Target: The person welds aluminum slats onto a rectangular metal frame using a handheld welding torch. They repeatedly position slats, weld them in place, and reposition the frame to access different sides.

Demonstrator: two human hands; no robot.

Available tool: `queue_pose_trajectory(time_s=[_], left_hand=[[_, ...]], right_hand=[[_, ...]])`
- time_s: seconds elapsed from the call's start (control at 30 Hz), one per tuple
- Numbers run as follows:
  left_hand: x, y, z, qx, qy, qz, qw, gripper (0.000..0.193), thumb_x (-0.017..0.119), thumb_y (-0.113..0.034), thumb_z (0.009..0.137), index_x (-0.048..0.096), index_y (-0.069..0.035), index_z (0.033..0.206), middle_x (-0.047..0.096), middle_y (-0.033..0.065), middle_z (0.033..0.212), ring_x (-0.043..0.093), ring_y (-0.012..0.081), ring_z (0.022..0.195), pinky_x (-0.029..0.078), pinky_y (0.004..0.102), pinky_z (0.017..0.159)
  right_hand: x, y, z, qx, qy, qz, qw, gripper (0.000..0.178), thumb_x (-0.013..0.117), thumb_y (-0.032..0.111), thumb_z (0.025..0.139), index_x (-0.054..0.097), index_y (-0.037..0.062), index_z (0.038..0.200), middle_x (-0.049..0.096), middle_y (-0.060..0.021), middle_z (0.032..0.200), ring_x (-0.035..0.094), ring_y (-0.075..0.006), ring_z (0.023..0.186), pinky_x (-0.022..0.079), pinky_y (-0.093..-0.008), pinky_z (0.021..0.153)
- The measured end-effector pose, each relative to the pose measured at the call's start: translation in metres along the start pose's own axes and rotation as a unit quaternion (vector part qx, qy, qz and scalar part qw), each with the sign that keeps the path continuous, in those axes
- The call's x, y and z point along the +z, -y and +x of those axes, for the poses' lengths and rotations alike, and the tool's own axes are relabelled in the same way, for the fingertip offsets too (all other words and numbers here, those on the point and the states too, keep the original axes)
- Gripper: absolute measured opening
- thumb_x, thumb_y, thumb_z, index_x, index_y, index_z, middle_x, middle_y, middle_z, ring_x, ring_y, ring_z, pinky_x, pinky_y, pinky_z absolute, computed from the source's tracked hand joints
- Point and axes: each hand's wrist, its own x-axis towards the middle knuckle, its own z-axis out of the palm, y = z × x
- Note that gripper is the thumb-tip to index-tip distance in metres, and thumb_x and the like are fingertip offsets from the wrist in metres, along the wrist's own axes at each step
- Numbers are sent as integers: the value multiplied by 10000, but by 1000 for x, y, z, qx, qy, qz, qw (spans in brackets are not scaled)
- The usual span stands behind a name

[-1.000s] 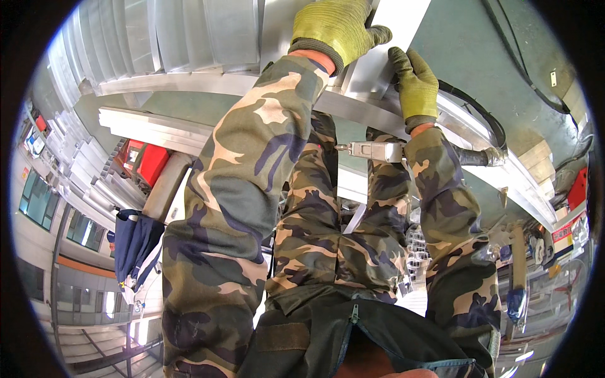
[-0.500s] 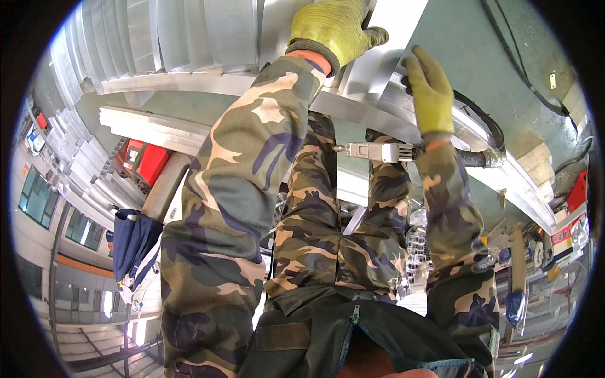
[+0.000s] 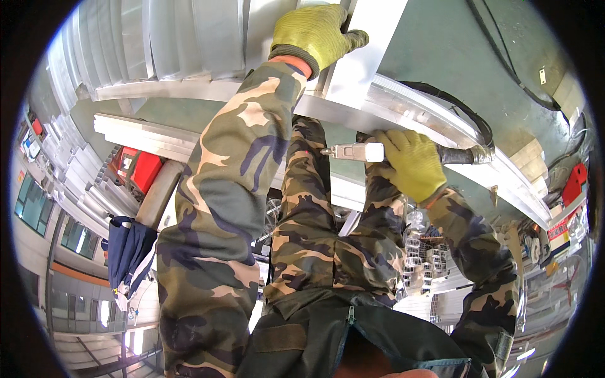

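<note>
My left hand (image 3: 312, 36), in a yellow work glove, is at the top, holding a wide silver metal profile (image 3: 368, 44). Its thumb lies over the profile's face, while the far fingertips are hard to see. This profile meets a long curved-looking metal rail (image 3: 353, 112) that runs across in front of my legs. My gloved right hand (image 3: 413, 162) is closed round a welding gun (image 3: 359, 152) with a silver body and narrow tip pointing left. From the gun a dark sleeved hose (image 3: 457, 155) leads off to the right. The gun hangs just on my side of the rail, above my thighs.
Upright silver panels (image 3: 189, 41) fill the upper left. Stacked pale profiles (image 3: 145, 133) lie below them, near a red machine (image 3: 140, 171). A dark garment (image 3: 129, 252) hangs at left. Black cables (image 3: 504, 57) trail over the green floor at upper right.
My right hand has come down from beside the profile and closed round the welding gun. My left hand keeps its hold; the view has shifted slightly.
</note>
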Motion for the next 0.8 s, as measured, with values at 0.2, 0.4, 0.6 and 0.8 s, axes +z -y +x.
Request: queue_pose_trajectory(time_s=[0.2,0.4,0.6,0.8], left_hand=[[33,21,11,-8,-24,24,999,517,698,-590,903,779,-94,1024,770,133,928,738,335,884,574,474,804],[16,15,9,-47,55,34,997,677,686,-714,863,720,-108,1161,752,116,1079,714,309,1001,557,438,860],[9,12,5,-65,54,35,996,690,718,-698,848,710,-98,1187,751,123,1088,716,299,1009,559,418,892],[15,12,5,-52,30,35,998,653,713,-647,878,720,-78,1199,758,134,1096,723,307,1015,562,421,905]], right_hand=[[-3,-11,15,-55,64,5,996,552,840,273,672,694,117,1181,641,-49,1070,625,-278,1053,518,-426,840],[-50,-38,-6,-109,8,212,971,438,861,199,659,671,102,1041,669,-94,1097,673,-340,962,558,-431,808],[-115,-67,-22,-58,79,316,944,756,829,131,781,524,-1,1460,697,-193,1229,692,-347,1100,536,-396,959],[-140,-72,-24,31,34,343,938,531,792,116,883,611,-4,1368,705,-166,1253,689,-233,1065,533,-344,934]])
